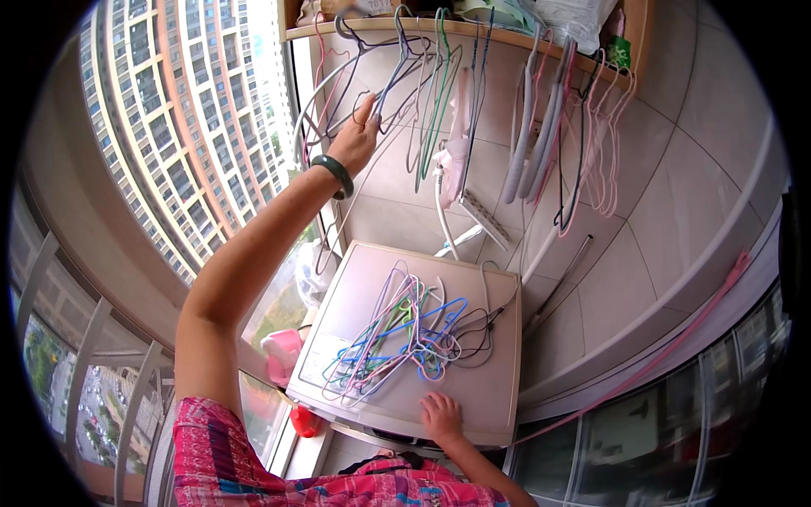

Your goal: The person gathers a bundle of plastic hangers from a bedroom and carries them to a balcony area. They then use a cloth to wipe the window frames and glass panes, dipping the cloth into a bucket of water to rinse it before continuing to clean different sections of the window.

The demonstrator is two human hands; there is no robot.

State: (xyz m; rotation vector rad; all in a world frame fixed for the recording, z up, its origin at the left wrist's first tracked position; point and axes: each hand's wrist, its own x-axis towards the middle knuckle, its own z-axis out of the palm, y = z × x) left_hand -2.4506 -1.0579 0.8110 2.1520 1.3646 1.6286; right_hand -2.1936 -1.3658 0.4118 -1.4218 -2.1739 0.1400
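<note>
My left hand, with a dark green bangle at the wrist, is raised among the hangers below the wooden shelf. Its fingers are closed on a thin clothes hanger, whose hook shows by the fingertips; the grip is partly hidden. Around it hang dark, grey and pink hangers, with green hangers to the right. My right hand rests, fingers spread, on the front of a white washing machine's top. Just beyond it lies a tangled pile of blue, pink, green, purple and black hangers.
Padded grey hangers and pink hangers hang at the right. A power strip and white plug are by the tiled wall. A pink container and red bottle stand left of the machine, near the window.
</note>
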